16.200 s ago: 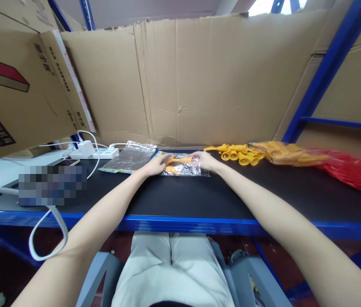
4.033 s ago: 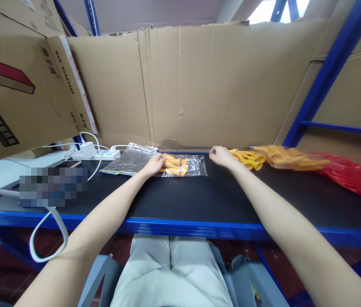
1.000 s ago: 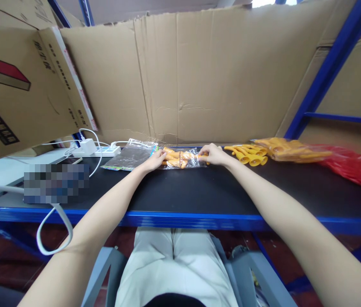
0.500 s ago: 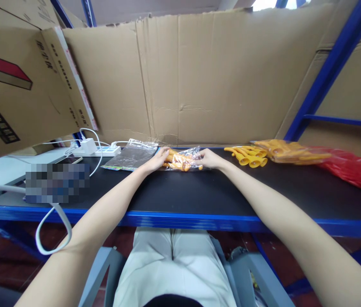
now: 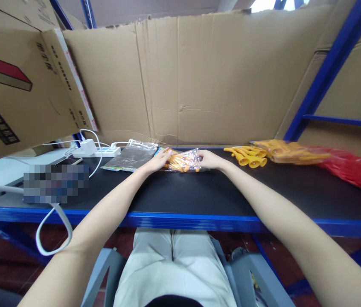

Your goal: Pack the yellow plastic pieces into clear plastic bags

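A clear plastic bag (image 5: 183,163) with several yellow plastic horns inside lies between my hands near the back of the black tabletop. My left hand (image 5: 160,160) is closed around its left end, with the fingertips over the yellow pieces. At the right end, my right hand (image 5: 208,159) pinches the clear film with curled fingers. Some of its fingertips are hidden behind the plastic. A stack of flat, empty clear bags (image 5: 132,155) lies just left of my left hand.
Loose yellow horns (image 5: 247,156) lie to the right, beside a filled bag of yellow horns (image 5: 287,152) and a red plastic bag (image 5: 353,170). On the left are a white power strip (image 5: 105,152), cables and a blurred-out object (image 5: 55,183). A cardboard wall (image 5: 225,81) stands behind.
The bag's film now lies further over the yellow horns, and they sit flatter. My left hand has shifted slightly left; my right hand stays at the bag's right end.
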### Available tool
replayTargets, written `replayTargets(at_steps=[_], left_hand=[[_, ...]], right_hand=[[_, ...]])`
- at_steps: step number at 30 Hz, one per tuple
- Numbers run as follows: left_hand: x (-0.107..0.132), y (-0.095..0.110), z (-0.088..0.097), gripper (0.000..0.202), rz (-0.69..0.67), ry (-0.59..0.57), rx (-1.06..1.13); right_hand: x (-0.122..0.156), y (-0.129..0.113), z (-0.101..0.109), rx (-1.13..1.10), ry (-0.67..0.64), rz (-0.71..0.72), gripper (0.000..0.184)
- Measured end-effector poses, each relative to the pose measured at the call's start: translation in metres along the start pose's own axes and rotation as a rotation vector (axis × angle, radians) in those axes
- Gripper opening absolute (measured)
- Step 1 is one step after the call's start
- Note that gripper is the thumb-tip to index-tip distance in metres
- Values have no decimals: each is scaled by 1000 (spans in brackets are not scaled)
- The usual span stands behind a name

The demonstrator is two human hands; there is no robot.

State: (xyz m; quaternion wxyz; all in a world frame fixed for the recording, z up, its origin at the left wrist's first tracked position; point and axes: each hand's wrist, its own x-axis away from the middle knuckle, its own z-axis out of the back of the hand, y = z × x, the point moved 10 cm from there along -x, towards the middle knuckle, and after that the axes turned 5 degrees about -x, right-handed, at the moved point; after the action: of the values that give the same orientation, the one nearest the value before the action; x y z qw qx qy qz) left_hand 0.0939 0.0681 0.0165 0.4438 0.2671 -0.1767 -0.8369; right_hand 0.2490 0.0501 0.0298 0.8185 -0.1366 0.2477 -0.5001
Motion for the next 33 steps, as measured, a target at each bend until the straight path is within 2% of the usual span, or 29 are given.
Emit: replayTargets(at_steps=[4, 7, 10, 14, 18, 21, 25, 28, 33], left_hand=[[1, -3, 2, 61, 34, 19, 77], [3, -3, 4, 63, 33, 32, 231], [4, 1, 4, 64, 7, 37, 361], [4, 1, 4, 59, 20, 69, 400], [2, -8, 8, 50, 59, 138, 294], [0, -14, 6, 51, 49, 128, 218], [-4, -19, 0, 50, 23, 101, 172], [-6, -13, 0, 41, -51, 103, 41], [-6, -8, -2, 41, -93, 82, -132]], right_hand=[[2, 0, -4, -108, -45, -31, 22], [3, -1, -8, -134, -55, -65, 19], [2, 1, -3, -172, 13, -81, 16], [0, 4, 1, -324, 98, -50, 19], [-3, 2, -2, -511, 101, -11, 25], [-4, 3, -8, -566, 69, -42, 27], [-3, 1, -12, -468, 2, -66, 28], [-2, -3, -12, -385, -30, -27, 28], [-4, -2, -9, -382, -10, -12, 28]])
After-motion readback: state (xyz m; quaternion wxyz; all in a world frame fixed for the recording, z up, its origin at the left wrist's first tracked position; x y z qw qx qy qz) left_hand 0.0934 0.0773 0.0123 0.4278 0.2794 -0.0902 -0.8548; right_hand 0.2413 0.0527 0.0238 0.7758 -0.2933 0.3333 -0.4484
